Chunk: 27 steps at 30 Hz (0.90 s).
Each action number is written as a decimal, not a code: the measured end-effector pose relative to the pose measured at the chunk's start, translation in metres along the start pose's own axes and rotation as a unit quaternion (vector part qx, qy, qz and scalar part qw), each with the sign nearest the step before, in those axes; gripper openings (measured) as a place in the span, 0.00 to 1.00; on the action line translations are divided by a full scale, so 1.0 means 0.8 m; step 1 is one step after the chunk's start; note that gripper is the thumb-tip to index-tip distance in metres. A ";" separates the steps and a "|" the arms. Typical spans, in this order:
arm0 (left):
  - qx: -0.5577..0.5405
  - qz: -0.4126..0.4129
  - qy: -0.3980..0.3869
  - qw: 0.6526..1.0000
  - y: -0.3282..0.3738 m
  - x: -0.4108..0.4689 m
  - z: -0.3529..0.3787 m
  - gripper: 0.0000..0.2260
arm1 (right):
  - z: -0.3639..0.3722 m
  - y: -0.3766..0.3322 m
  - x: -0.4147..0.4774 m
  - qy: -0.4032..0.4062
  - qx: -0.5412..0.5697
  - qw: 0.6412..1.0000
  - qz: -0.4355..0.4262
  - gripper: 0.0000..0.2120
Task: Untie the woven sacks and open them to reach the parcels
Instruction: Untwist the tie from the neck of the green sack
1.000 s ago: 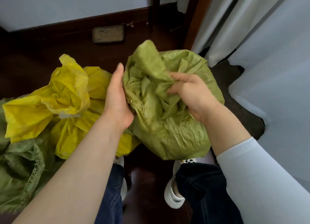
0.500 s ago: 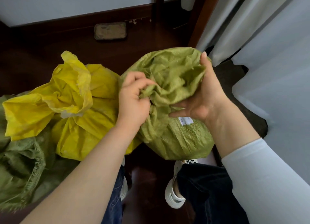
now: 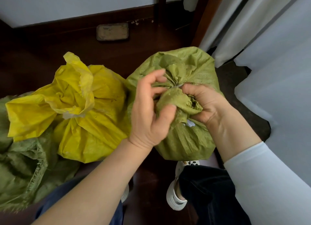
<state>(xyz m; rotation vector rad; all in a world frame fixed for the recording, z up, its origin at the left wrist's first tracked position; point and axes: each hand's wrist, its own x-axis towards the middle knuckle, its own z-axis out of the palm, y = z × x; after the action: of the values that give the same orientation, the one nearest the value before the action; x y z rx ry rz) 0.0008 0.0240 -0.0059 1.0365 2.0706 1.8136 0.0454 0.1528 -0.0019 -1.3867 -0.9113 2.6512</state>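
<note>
A green woven sack (image 3: 188, 63) stands on the dark floor in front of me, its neck gathered and bound by a thin white tie (image 3: 178, 85). My right hand (image 3: 207, 105) grips the bunched neck end of the sack from the right. My left hand (image 3: 149, 112) is at the neck from the left, thumb pressed on the bunched cloth and fingers curled at the tie. A white label (image 3: 191, 123) peeks out under my right hand. To the left lies a yellow woven sack (image 3: 94, 123), tied shut with a pale strip.
A second green sack (image 3: 20, 171) lies open at the lower left. White curtains (image 3: 252, 31) hang at the right. A flat rectangular plate (image 3: 112, 32) lies on the floor by the dark skirting board. My legs and white sandals (image 3: 175, 199) are below the sack.
The green sack's loose top has been folded toward me. Both hands have moved onto the tied neck: the right now grips the bunched end, the left has shifted to the tie.
</note>
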 end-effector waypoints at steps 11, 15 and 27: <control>-0.029 -0.148 0.098 0.984 -0.013 0.014 -0.005 0.07 | 0.000 -0.011 -0.016 -0.084 -0.034 0.995 -0.052 0.24; -0.038 -0.131 0.078 0.988 -0.018 0.013 -0.004 0.15 | 0.000 -0.018 -0.023 -0.079 -0.020 0.995 -0.065 0.30; 0.060 -0.038 0.053 0.996 -0.017 0.017 -0.004 0.12 | -0.002 -0.016 -0.021 -0.149 -0.015 0.986 -0.075 0.11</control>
<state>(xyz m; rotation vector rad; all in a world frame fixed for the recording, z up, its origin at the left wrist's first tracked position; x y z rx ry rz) -0.0160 0.0296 -0.0138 0.8928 2.2728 1.7620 0.0542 0.1594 0.0163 -0.8966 -1.0357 2.7825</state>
